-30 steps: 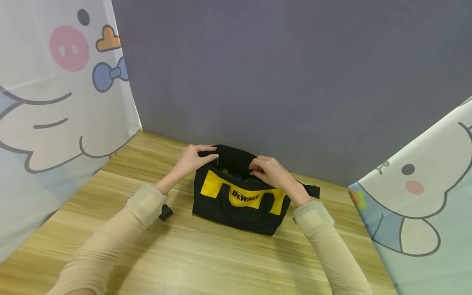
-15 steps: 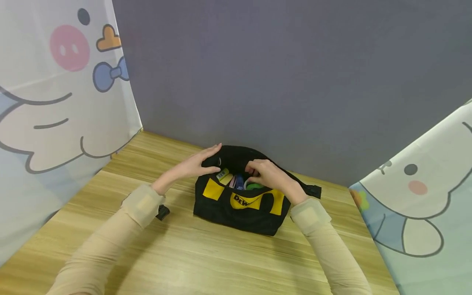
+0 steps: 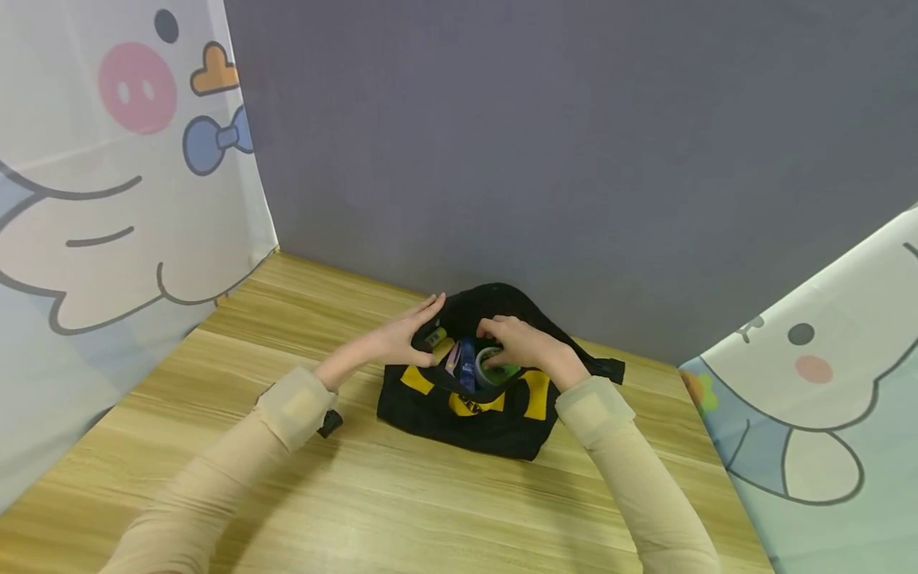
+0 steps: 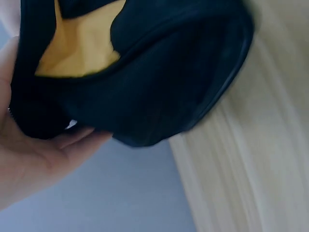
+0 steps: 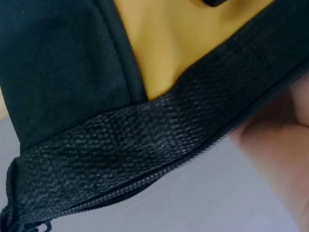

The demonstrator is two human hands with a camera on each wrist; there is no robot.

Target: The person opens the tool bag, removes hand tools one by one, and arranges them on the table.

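A black and yellow tool bag (image 3: pixel 459 430) stands on the table with its zip mouth spread wide. At the bag's left end, my left hand (image 3: pixel 402 339) presses on the rim with straight fingers, its thumb apart on the near side. My right hand (image 3: pixel 527 343) reaches into the mouth from the right, fingers bent and parted from the thumb, nothing seen between them. Inside lie a yellow item (image 3: pixel 437 341), a dark blue item (image 3: pixel 468 363) and a pale ring with green in it (image 3: pixel 488 371). The right wrist view shows the zip edge (image 5: pixel 135 183) in front of my thumb.
The wooden table (image 3: pixel 358 510) ends at a grey panel (image 3: pixel 502 159) close behind the bag. Cartoon-printed cloths (image 3: pixel 86 239) stand at both sides. A black strap tab (image 3: pixel 610 370) sticks out from the bag's right end.
My left hand has moved right, pushing the bag's left rim inward. The mouth has widened and its contents show more. The right hand has shifted slightly left, deeper into the opening.
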